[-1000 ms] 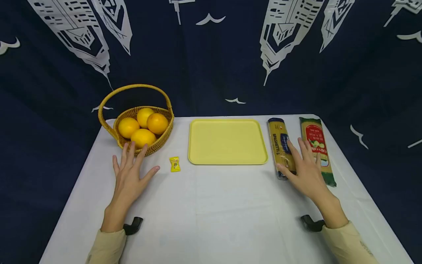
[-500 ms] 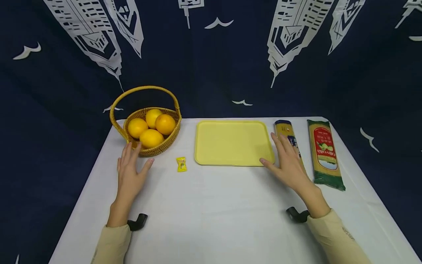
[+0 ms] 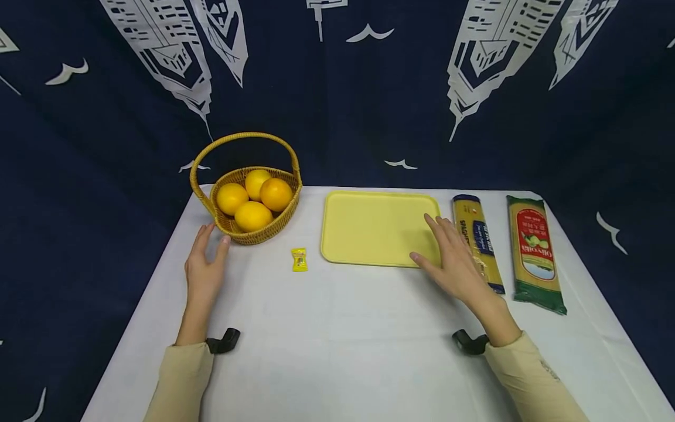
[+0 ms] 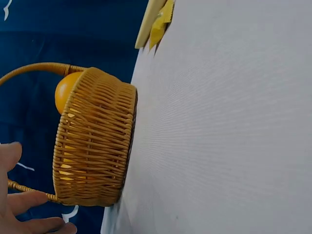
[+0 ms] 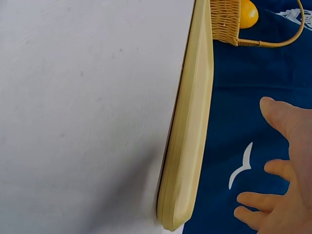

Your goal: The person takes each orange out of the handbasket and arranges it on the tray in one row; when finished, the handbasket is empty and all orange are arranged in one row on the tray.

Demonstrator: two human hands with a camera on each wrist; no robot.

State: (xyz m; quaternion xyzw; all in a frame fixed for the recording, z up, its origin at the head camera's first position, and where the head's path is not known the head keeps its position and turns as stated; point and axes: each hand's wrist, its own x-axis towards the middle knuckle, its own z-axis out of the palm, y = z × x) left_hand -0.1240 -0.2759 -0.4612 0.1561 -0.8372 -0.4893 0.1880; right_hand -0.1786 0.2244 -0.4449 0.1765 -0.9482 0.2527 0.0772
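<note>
the fingers of your left hand [image 3: 204, 274] are loosely spread, pinching nothing, just beside the basket [image 3: 280, 225] of oranges [image 3: 254, 217]; contact is unclear. those of your right hand [image 3: 457, 266] spread near the tray's [image 3: 371, 227] near right corner, holding nothing. a candy [image 3: 299, 259] lies left of the tray, a spaghetti pack [image 3: 479, 235] and a pasta pack [image 3: 537, 255] right. no handling seems under way; whether any is left is unclear.

Apparently narrow gap, tray [image 3: 377, 228] to spaghetti [image 3: 482, 237]
</note>
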